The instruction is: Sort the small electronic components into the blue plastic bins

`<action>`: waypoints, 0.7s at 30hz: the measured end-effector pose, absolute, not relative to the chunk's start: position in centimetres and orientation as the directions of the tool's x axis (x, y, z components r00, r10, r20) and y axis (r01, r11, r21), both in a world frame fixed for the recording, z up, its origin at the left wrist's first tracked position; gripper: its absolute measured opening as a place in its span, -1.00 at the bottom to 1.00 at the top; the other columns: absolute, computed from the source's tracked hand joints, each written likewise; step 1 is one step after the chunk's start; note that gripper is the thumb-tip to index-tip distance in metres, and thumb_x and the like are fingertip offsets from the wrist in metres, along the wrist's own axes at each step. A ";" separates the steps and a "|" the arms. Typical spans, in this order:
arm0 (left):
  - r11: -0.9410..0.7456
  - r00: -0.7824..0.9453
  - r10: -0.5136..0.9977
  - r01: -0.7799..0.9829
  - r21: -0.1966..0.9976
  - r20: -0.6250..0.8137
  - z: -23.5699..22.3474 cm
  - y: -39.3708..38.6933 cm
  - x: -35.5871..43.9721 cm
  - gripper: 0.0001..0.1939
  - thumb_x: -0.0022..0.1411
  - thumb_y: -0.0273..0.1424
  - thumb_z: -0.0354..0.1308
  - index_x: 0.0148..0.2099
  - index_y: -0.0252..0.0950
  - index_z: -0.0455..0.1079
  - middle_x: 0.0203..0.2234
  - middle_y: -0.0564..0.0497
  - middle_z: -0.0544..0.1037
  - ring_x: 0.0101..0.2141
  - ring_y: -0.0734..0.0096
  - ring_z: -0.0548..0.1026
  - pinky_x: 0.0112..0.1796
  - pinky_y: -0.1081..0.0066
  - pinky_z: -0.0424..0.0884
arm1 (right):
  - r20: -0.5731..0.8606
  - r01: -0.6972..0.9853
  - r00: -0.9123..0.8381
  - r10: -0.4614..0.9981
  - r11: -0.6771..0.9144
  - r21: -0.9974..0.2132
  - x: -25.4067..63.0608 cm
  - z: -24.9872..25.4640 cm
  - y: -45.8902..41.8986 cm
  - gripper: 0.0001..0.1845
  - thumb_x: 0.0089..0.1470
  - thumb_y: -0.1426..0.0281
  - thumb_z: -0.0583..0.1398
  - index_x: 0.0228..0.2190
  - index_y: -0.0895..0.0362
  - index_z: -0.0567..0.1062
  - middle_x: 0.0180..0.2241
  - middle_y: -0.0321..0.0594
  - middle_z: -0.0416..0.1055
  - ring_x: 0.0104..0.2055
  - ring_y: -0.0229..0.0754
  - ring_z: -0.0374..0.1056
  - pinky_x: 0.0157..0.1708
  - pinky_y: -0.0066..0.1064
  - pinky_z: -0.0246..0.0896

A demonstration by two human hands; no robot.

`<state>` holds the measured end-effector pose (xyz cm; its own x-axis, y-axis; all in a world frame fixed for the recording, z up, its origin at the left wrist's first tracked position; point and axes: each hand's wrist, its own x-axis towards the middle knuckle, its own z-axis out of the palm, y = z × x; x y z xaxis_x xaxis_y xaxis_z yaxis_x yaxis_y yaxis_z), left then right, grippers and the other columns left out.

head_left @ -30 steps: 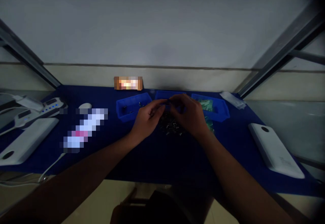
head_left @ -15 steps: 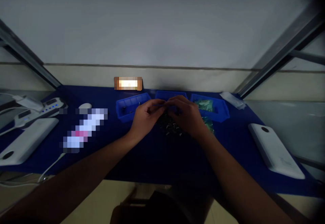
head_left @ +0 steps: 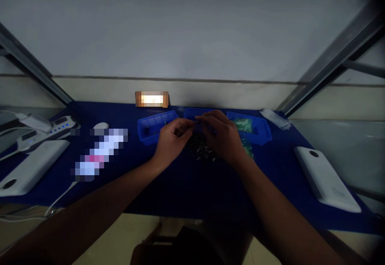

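On the blue table point(head_left: 210, 193) in the head view, the left hand point(head_left: 173, 138) and right hand point(head_left: 224, 134) nearly meet mid-frame, fingers curled above small metal pieces point(head_left: 205, 152); whether they grip anything, I can't tell. Their fingertips have shifted only slightly, suggesting fine handling continues.

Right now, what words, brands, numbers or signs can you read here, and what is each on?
None can be read.
Right power bank: faint mark, too blurred.
Orange-edged thing: pixelated, unreadable.
Long pixelated thing: unreadable.
Device with blue lights: nothing legible.
Green packet in the bin: too blurred to tell.
Metal parts: too small to tell.
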<state>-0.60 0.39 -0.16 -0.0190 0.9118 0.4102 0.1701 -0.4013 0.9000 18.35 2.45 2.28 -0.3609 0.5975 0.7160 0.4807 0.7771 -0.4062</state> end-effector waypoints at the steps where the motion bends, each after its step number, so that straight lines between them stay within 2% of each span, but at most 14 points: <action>1: -0.404 -0.014 0.912 0.153 0.902 0.411 -0.2 0.4 -0.6 -0.82 0.34 -0.35 0.29 -0.03 -0.23 0.53 -0.16 -0.04 0.69 -0.13 0.28 0.65 -0.06 0.30 0.54 | 0.715 0.493 -0.372 0.592 0.779 -0.388 18.4 2.2 2.6 -0.63 0.28 0.58 0.19 0.01 0.01 0.61 -0.08 -0.11 0.54 0.01 -0.03 0.46 -0.01 -0.16 0.44; 5: -0.385 -0.019 0.921 0.108 0.917 0.389 -0.2 0.2 -0.6 -0.64 0.37 -0.31 0.29 0.16 -0.20 0.40 -0.11 -0.07 0.71 -0.07 0.22 0.67 -0.03 0.25 0.54 | 0.688 0.541 -0.415 0.595 0.770 -0.339 18.5 1.7 3.0 -0.70 0.29 0.52 0.23 -0.02 0.00 0.62 -0.11 -0.13 0.57 -0.01 0.01 0.43 0.00 -0.12 0.41; 10: -0.363 -0.037 0.928 0.148 0.920 0.372 -0.1 0.1 -0.6 -0.60 0.39 -0.23 0.29 0.20 -0.18 0.40 -0.11 -0.08 0.72 -0.18 0.25 0.68 -0.14 0.28 0.56 | 0.668 0.617 -0.404 0.625 0.725 -0.306 18.5 1.5 3.1 -0.82 0.37 0.41 0.21 -0.10 0.05 0.63 -0.20 -0.10 0.55 -0.09 0.01 0.42 -0.08 -0.15 0.39; 14: -0.393 -0.029 0.918 0.082 0.916 0.396 0.0 0.1 -0.4 -0.54 0.38 -0.23 0.31 0.24 -0.17 0.36 -0.01 -0.09 0.69 -0.03 0.22 0.66 0.01 0.25 0.55 | 0.687 0.612 -0.347 0.638 0.709 -0.350 18.6 1.6 3.2 -0.84 0.37 0.39 0.20 -0.14 0.05 0.62 -0.22 -0.11 0.55 -0.12 -0.01 0.45 -0.11 -0.19 0.38; 17: -0.424 0.010 0.905 0.121 0.898 0.426 0.2 0.0 -0.4 -0.63 0.40 -0.23 0.29 0.18 -0.19 0.42 -0.01 -0.09 0.67 0.00 0.23 0.64 0.04 0.25 0.53 | 0.699 0.585 -0.214 0.682 0.663 -0.467 18.8 1.8 3.2 -0.87 0.35 0.40 0.22 -0.15 0.07 0.61 -0.21 -0.17 0.58 -0.21 -0.10 0.48 -0.17 -0.26 0.38; 21: -0.484 0.187 0.875 0.368 0.794 0.447 0.3 -0.3 -0.3 -0.79 0.41 -0.22 0.26 0.01 -0.15 0.57 -0.11 -0.03 0.69 -0.10 0.25 0.65 -0.03 0.24 0.53 | 0.700 0.648 -0.086 0.709 0.574 -0.501 19.4 2.0 3.3 -0.87 0.34 0.33 0.24 -0.23 0.09 0.60 -0.31 -0.20 0.57 -0.32 -0.12 0.46 -0.27 -0.27 0.32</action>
